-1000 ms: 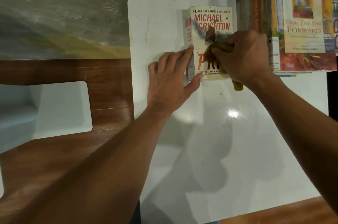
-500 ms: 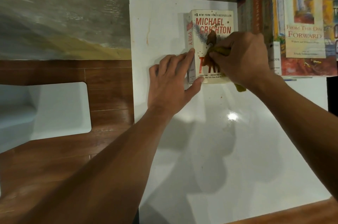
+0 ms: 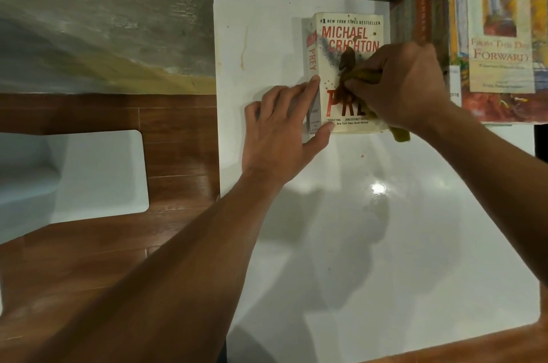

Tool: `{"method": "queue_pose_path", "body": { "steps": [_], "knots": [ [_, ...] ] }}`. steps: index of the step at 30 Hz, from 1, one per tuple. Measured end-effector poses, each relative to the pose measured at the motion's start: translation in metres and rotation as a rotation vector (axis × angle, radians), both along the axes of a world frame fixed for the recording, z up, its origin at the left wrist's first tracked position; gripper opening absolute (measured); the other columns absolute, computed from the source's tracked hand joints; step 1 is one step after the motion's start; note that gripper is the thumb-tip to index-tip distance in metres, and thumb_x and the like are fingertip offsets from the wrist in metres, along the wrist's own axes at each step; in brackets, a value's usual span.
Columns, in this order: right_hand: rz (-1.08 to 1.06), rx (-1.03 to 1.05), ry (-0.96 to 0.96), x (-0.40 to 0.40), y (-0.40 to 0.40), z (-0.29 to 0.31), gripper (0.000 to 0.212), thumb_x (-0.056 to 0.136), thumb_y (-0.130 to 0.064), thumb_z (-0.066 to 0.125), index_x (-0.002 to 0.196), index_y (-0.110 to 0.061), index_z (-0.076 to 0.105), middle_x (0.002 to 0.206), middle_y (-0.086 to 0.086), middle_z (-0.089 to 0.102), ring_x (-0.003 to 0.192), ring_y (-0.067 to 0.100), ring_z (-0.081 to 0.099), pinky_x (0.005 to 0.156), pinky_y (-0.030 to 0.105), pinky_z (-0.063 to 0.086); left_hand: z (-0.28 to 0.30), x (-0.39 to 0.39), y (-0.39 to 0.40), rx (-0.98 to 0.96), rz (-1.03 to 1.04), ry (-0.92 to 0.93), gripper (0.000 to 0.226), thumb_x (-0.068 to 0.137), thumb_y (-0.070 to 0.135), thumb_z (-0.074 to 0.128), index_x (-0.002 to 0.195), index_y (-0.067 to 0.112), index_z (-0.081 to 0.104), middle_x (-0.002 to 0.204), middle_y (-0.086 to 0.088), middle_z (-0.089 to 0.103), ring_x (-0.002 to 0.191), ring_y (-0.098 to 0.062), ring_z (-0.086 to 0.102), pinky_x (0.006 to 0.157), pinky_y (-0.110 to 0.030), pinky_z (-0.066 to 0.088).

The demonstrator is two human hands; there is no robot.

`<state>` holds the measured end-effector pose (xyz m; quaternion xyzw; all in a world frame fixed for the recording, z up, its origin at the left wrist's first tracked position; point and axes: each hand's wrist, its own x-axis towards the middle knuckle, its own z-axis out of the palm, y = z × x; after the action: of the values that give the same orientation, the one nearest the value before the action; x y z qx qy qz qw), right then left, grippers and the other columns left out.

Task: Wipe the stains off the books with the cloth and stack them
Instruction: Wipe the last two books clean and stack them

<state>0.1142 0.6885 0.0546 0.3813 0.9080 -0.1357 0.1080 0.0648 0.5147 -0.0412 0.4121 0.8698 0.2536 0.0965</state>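
— Right hand (image 3: 400, 86) first: what's it doing?

— Its fingers are bunched round a crumpled, olive-yellow cloth (image 3: 363, 75), pressing it onto the cover of the cream-white paperback with red lettering (image 3: 350, 36). One tail of the cloth pokes out below the wrist, over the book's near edge.

— And the left hand (image 3: 284, 128)?

— Flat and spread on the glossy white desk (image 3: 385, 244), fingers straight, fingertips and thumb against the book's spine side to brace it. It grips nothing.

— Where's the book sitting?

— At the far end of the desk, just beside a pile of larger books (image 3: 501, 45) on the right, topped by a colourful illustrated cover.

— Is the stain gone?

— No. A grey smear (image 3: 329, 51) still crosses the author's name, and small reddish specks dot the cover near the cloth. I'd judge the wiping is mid-way.

— What could go wrong?

— The book is braced only from one side, so a hard stroke toward the pile could slide it into those books. The cloth looks soiled, so rubbing may spread the smear rather than lift it. Heavy pressure could also crease or scuff the worn cover.
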Motion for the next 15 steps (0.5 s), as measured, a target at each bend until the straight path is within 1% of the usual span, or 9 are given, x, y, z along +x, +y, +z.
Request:
{"method": "queue_pose_path", "body": {
  "steps": [3, 5, 6, 8, 9, 10, 12, 13, 15],
  "knots": [
    [-0.050, 0.036, -0.009, -0.005, 0.003, 0.001, 0.037, 0.092, -0.042, 0.066, 0.124, -0.023, 0.067, 0.116, 0.002, 0.068, 0.077, 0.016, 0.059, 0.060, 0.021, 0.045, 0.000, 0.000, 0.000, -0.001, 0.001, -0.007, 0.069, 0.095, 0.064, 0.041, 0.151, 0.025, 0.042, 0.142, 0.006, 0.052, 0.130, -0.020, 0.042, 0.101, -0.040, 0.034],
    [0.005, -0.005, -0.033, -0.008, 0.003, 0.003, 0.036, 0.092, -0.041, 0.067, 0.123, -0.024, 0.068, 0.117, 0.000, 0.068, 0.074, 0.015, 0.061, 0.056, 0.019, 0.044, -0.001, 0.000, 0.001, -0.002, 0.004, -0.001, 0.069, 0.095, 0.065, 0.042, 0.151, 0.025, 0.042, 0.142, 0.006, 0.052, 0.129, -0.020, 0.042, 0.101, -0.039, 0.034],
    [0.018, -0.016, -0.048, -0.009, 0.003, 0.004, 0.036, 0.092, -0.041, 0.068, 0.123, -0.024, 0.068, 0.116, 0.000, 0.068, 0.074, 0.016, 0.061, 0.057, 0.020, 0.046, -0.001, 0.000, 0.001, -0.001, 0.004, 0.001, 0.069, 0.095, 0.065, 0.042, 0.151, 0.025, 0.042, 0.142, 0.006, 0.052, 0.129, -0.020, 0.042, 0.101, -0.039, 0.034],
    [-0.025, 0.013, -0.053, -0.011, 0.006, 0.006, 0.039, 0.092, -0.043, 0.067, 0.125, -0.022, 0.067, 0.117, 0.004, 0.068, 0.079, 0.019, 0.063, 0.066, 0.026, 0.054, -0.001, 0.000, 0.001, 0.003, 0.006, -0.004, 0.068, 0.095, 0.064, 0.042, 0.151, 0.025, 0.042, 0.142, 0.006, 0.052, 0.129, -0.020, 0.042, 0.101, -0.039, 0.033],
    [-0.045, 0.029, -0.040, -0.011, 0.006, 0.006, 0.040, 0.092, -0.043, 0.067, 0.126, -0.022, 0.067, 0.118, 0.005, 0.068, 0.082, 0.020, 0.064, 0.069, 0.029, 0.055, -0.001, 0.000, 0.001, 0.002, 0.008, -0.006, 0.068, 0.094, 0.064, 0.042, 0.151, 0.026, 0.042, 0.143, 0.006, 0.052, 0.130, -0.019, 0.041, 0.102, -0.039, 0.033],
    [-0.032, 0.031, -0.032, -0.010, 0.006, 0.006, 0.039, 0.092, -0.043, 0.067, 0.125, -0.022, 0.067, 0.118, 0.004, 0.068, 0.081, 0.019, 0.064, 0.067, 0.027, 0.054, -0.001, 0.000, 0.001, -0.002, 0.008, -0.009, 0.068, 0.094, 0.064, 0.042, 0.151, 0.026, 0.041, 0.143, 0.006, 0.051, 0.130, -0.019, 0.041, 0.102, -0.039, 0.033],
    [0.043, 0.004, -0.059, -0.008, 0.004, 0.005, 0.035, 0.092, -0.042, 0.067, 0.122, -0.024, 0.069, 0.115, 0.001, 0.069, 0.075, 0.017, 0.063, 0.058, 0.021, 0.048, 0.000, 0.001, 0.001, -0.004, 0.001, -0.010, 0.069, 0.094, 0.065, 0.042, 0.151, 0.026, 0.041, 0.143, 0.006, 0.051, 0.130, -0.019, 0.041, 0.102, -0.040, 0.033],
    [0.055, -0.002, -0.085, -0.009, 0.005, 0.006, 0.035, 0.092, -0.042, 0.067, 0.122, -0.024, 0.069, 0.112, 0.001, 0.070, 0.074, 0.017, 0.063, 0.057, 0.021, 0.047, 0.000, 0.000, 0.001, -0.004, 0.000, -0.012, 0.069, 0.094, 0.065, 0.042, 0.151, 0.026, 0.041, 0.144, 0.007, 0.051, 0.130, -0.019, 0.041, 0.102, -0.040, 0.033],
    [-0.001, 0.034, -0.117, -0.013, 0.010, 0.007, 0.041, 0.091, -0.045, 0.067, 0.124, -0.021, 0.067, 0.110, 0.004, 0.070, 0.076, 0.019, 0.064, 0.061, 0.025, 0.050, -0.001, -0.001, 0.001, -0.003, 0.005, -0.019, 0.068, 0.094, 0.065, 0.042, 0.151, 0.026, 0.042, 0.144, 0.007, 0.051, 0.131, -0.019, 0.041, 0.103, -0.040, 0.033]
  ]
}}
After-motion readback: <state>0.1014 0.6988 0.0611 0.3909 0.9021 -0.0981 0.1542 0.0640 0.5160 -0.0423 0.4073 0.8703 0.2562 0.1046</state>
